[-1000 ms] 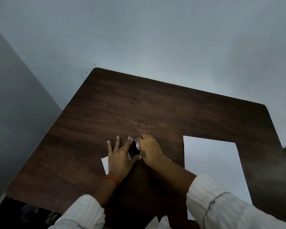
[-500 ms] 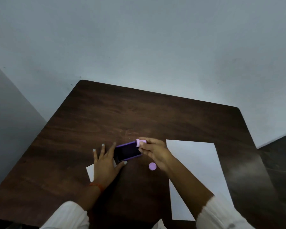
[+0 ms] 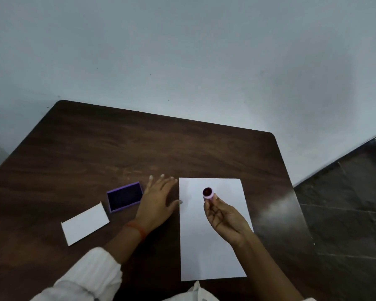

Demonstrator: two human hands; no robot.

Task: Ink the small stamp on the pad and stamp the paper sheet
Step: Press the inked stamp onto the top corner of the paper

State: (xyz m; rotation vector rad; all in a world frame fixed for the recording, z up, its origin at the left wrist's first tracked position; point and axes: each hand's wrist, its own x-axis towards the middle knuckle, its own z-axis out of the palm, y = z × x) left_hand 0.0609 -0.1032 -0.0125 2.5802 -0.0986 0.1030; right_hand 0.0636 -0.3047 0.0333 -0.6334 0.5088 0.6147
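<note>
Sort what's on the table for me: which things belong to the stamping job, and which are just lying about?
In the job:
- small stamp, held in the right hand over the sheet
- ink pad, open
- paper sheet, left hand at its edge

Lying about:
- white card, left of the pad

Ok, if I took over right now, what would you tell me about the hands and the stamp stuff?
Right hand: pinches the small round pink stamp in a fingertip grip above the white paper sheet, its dark inked face turned up toward the camera.
Left hand: open, flat on the dark wooden table, thumb at the sheet's left edge.
The open purple rectangular ink pad sits left of that hand, a small white card beyond it.
Done: the stamp looks inked.
Left: turn it face down and press it on the sheet; no mark shows yet.
</note>
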